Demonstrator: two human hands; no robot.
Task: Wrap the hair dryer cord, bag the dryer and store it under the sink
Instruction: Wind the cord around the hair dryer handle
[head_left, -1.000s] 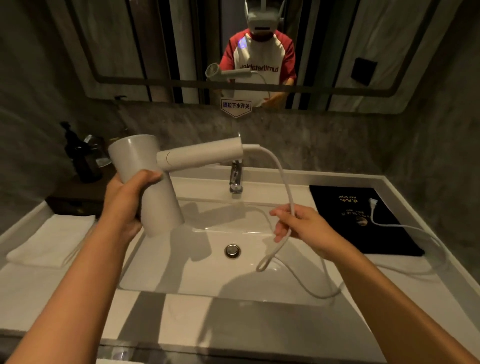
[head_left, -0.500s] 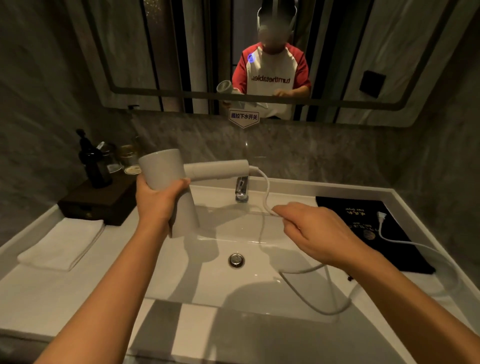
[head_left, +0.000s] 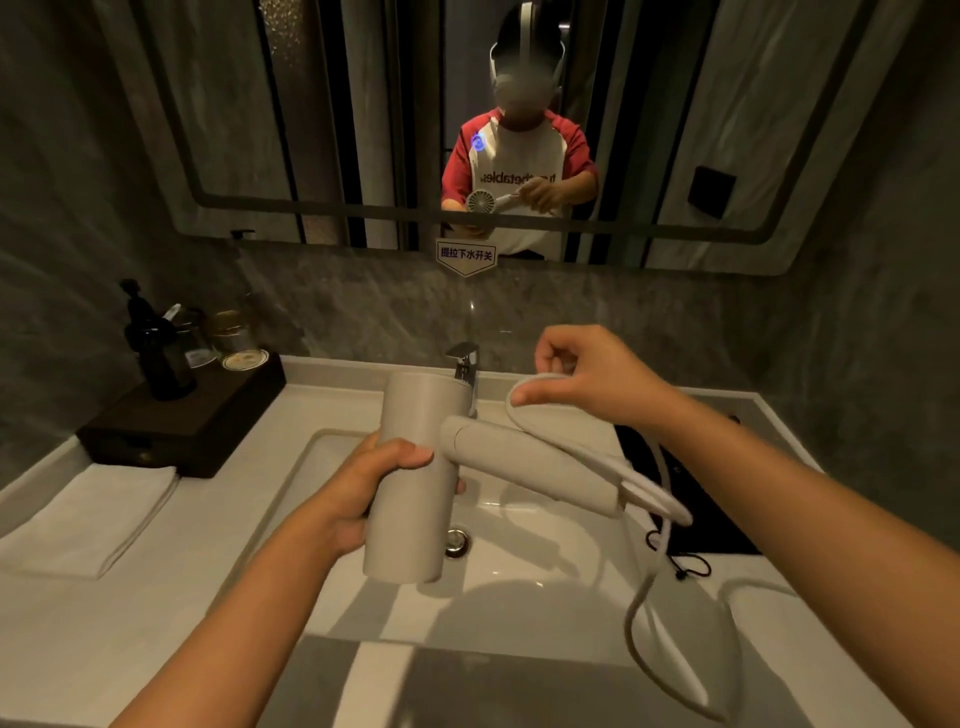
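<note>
A white hair dryer (head_left: 415, 488) hangs over the sink (head_left: 545, 587), barrel upright, with my left hand (head_left: 374, 488) gripping the barrel. Its handle (head_left: 524, 462) points right and toward me. The white cord (head_left: 644, 618) leaves the handle's end, doubles back in a loop along the handle, and my right hand (head_left: 592, 374) pinches that loop above the handle. The rest of the cord drops in a long curve over the sink's front right. A black drawstring bag (head_left: 696, 514) lies flat on the counter right of the sink, partly behind my right forearm.
A chrome faucet (head_left: 465, 364) stands behind the dryer. At the left, a dark tray (head_left: 197, 421) carries a black pump bottle (head_left: 158, 348) and glass jars, and a folded white towel (head_left: 88, 519) lies in front of it. A mirror covers the wall above.
The dryer has come nearer and its handle has swung toward me and to the right. My right hand has lifted the cord up and folded a loop of it back along the handle.
</note>
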